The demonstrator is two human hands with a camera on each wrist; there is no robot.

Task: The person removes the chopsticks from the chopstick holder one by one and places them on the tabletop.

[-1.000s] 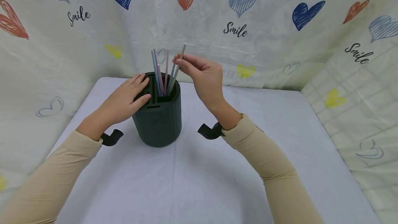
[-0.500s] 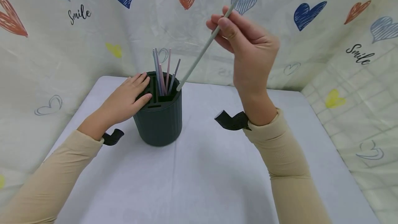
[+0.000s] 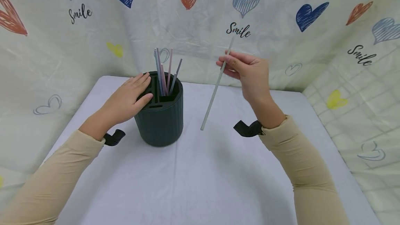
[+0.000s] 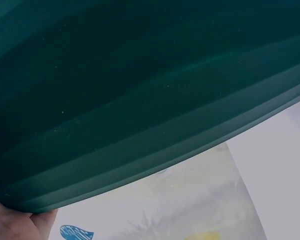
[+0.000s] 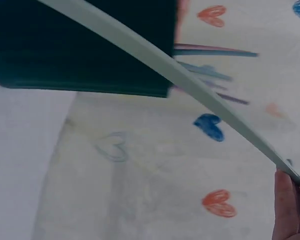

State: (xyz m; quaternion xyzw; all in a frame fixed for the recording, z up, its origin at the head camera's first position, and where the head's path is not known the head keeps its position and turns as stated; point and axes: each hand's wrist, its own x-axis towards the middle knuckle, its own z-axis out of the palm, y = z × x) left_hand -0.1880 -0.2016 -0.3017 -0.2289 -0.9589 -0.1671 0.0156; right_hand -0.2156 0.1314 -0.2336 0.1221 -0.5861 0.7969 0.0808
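Observation:
A dark green ribbed utensil holder [image 3: 159,126] with slots in its top stands upright on the white cloth. My left hand [image 3: 126,96] lies flat on the slotted side of that top, thumb towards the front. The holder's wall fills most of the left wrist view. In its open compartment lean several thin pastel sticks [image 3: 164,75] in blue, pink and purple. Right of the holder, my right hand [image 3: 247,70] pinches a slim pale green chopstick [image 3: 214,93] near its upper end. It slants down to the left, apart from the holder, and crosses the right wrist view diagonally.
A white cloth [image 3: 187,183] covers the table, whose back edge meets a hanging sheet [image 3: 206,27] printed with hearts and the word "Smile". Each wrist bears a black camera mount, the right one [image 3: 248,128] standing over the cloth.
My right hand has drawn the pale green chopstick up out of the holder, then carried it right and lowered it beside the holder. The left hand has stayed on the holder's top.

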